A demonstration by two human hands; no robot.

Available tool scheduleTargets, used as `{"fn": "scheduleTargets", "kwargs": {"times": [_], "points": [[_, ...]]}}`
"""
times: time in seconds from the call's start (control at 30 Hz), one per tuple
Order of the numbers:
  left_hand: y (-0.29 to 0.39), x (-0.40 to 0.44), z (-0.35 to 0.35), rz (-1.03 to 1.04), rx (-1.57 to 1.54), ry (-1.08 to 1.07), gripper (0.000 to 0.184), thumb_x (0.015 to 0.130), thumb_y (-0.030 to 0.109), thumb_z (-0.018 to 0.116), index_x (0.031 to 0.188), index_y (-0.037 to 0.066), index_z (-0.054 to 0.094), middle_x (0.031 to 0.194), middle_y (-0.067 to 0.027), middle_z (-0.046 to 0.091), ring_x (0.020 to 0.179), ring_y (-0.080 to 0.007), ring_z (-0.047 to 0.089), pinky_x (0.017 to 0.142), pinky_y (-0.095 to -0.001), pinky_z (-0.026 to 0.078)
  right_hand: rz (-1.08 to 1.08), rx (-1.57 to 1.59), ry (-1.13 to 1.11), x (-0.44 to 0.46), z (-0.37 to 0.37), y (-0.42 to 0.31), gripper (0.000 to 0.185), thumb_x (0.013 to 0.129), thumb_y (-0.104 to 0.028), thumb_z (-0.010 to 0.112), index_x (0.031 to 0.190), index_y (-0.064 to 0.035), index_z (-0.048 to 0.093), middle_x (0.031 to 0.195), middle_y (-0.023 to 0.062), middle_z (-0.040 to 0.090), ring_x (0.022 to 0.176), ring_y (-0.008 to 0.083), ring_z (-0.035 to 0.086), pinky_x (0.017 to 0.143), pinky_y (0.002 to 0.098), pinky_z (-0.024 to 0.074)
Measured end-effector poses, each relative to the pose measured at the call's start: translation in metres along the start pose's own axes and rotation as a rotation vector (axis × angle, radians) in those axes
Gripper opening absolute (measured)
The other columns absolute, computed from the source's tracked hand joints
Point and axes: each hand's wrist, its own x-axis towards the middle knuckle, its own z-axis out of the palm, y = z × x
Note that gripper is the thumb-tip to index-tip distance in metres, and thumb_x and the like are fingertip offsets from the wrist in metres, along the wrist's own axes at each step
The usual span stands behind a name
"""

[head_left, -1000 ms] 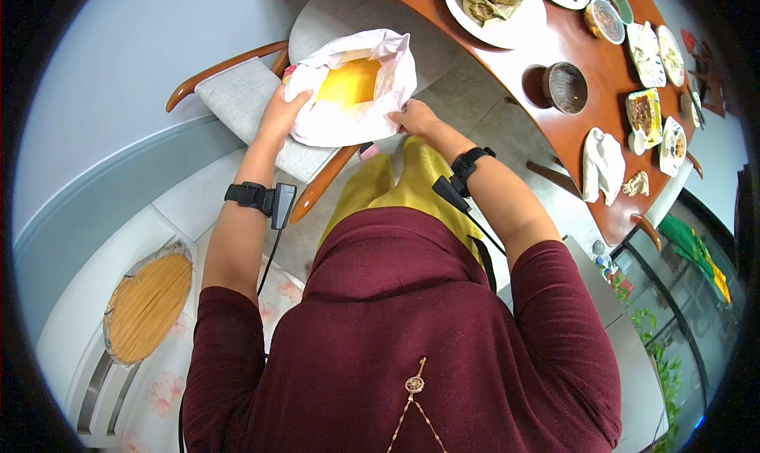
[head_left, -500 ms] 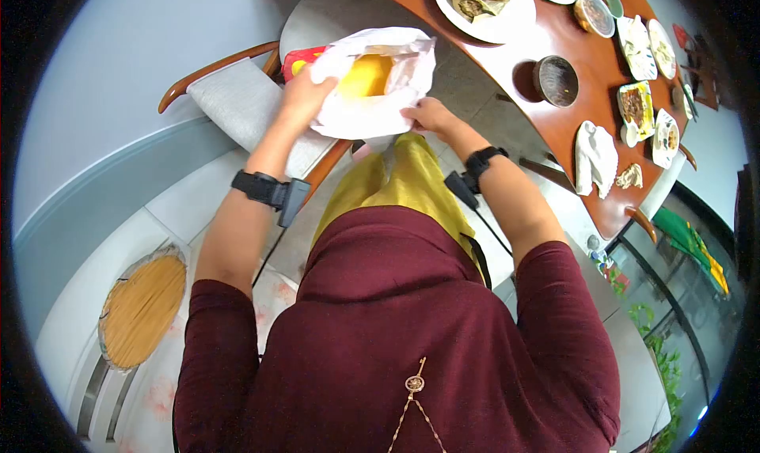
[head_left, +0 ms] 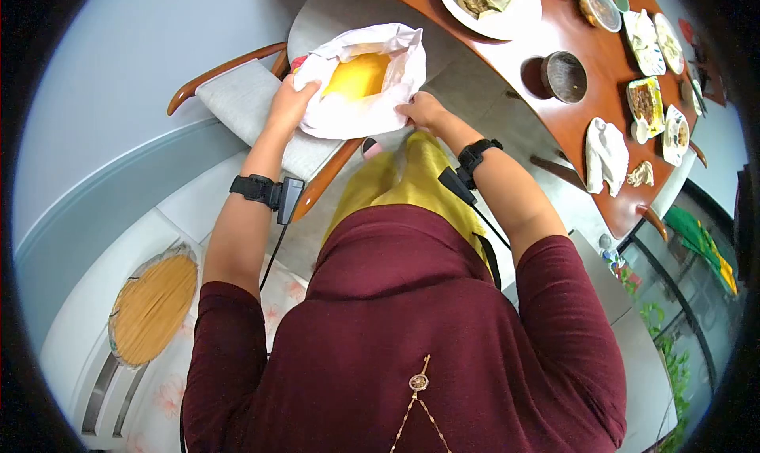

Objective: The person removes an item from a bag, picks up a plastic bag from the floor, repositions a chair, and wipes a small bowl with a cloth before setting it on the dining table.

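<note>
A white bag is held open in front of me, its rim folded outward and its inside bright yellow. My left hand grips the left edge of the bag, thumb on the rim. The lower right edge is pinched by my right hand. A bit of red shows behind the bag on the left. Beneath and behind the bag is a chair with a light grey seat.
A wooden table at the upper right carries a dark bowl, a plate with leaf-wrapped food, a white cloth and several dishes. A woven oval mat lies at the lower left.
The bag shifted right and tilted half a second ago, then came partly back left. My left hand moved with it, and less of the red item behind shows now.
</note>
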Motion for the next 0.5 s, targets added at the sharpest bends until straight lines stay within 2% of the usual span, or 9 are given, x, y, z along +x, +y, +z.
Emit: {"fn": "scheduleTargets", "kwargs": {"times": [0.07,0.5], "points": [[0.001,-0.001,-0.001,-0.013,-0.018,-0.001,0.046,0.077,0.025,0.062,0.11,-0.004,0.05,0.1,-0.0169,0.06,0.088,-0.0213,0.059,0.077,-0.0299,0.045,0.006,-0.083,0.009,-0.004,-0.002,-0.005,0.032,0.075,-0.023,0.064,0.083,0.0085,0.06,0.068,0.0113,0.061,0.056,0.0186,0.058,0.051,0.03,0.0452],[-0.013,0.0,0.001,-0.027,-0.017,-0.016,0.049,0.077,0.029,0.062,0.111,-0.004,0.048,0.101,-0.0187,0.06,0.09,-0.0235,0.059,0.078,-0.0314,0.045,0.026,-0.094,0.008,-0.002,0.002,0.001,0.028,0.075,-0.021,0.063,0.081,0.0068,0.06,0.067,0.0103,0.06,0.055,0.0162,0.058,0.05,0.0292,0.0453]]}}
